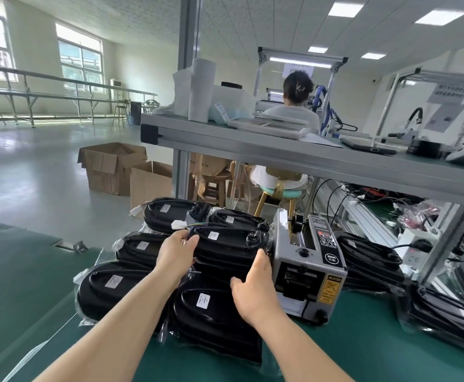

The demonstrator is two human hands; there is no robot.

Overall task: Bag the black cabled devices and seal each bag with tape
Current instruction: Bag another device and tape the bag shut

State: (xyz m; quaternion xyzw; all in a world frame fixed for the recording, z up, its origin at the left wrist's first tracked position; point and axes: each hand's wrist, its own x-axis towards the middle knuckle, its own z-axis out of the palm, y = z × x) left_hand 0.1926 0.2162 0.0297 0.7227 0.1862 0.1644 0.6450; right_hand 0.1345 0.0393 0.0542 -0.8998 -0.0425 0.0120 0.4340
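Thing in play: the black cabled device (pixel 225 242) on top of the middle pile. It looks to us like it's in clear plastic, but we can't tell if the bag is taped yet.

Where it sits: on the green tabletop (pixel 363 348), stacked over other bagged units (pixel 211 307) and straight ahead of both arms.

Long axis: pretty much left to right. The rounded end is at our left, and the end with the two little knobs points at the tape dispenser (pixel 308 260).

Left hand: our left hand (pixel 179 252) grips the left end, thumb over the top edge and fingers tucked under where we can't see them.

Right hand: our right hand (pixel 254 290) isn't really wrapped round anything. Its fingers lie fairly straight up the near right edge of the device, and the thumb is splayed out toward the unit below.

The key relation: the dispenser is just beside the device's knob end, almost touching, so anything to do with tape is a short trip right.

Nearer hand: the right one, easily. It's already sitting between the device and the dispenser.

Our guess for next: the left keeps the device steady while the right goes for a strip.

Watch out: slippery bags on a tall pile, so it could slide.
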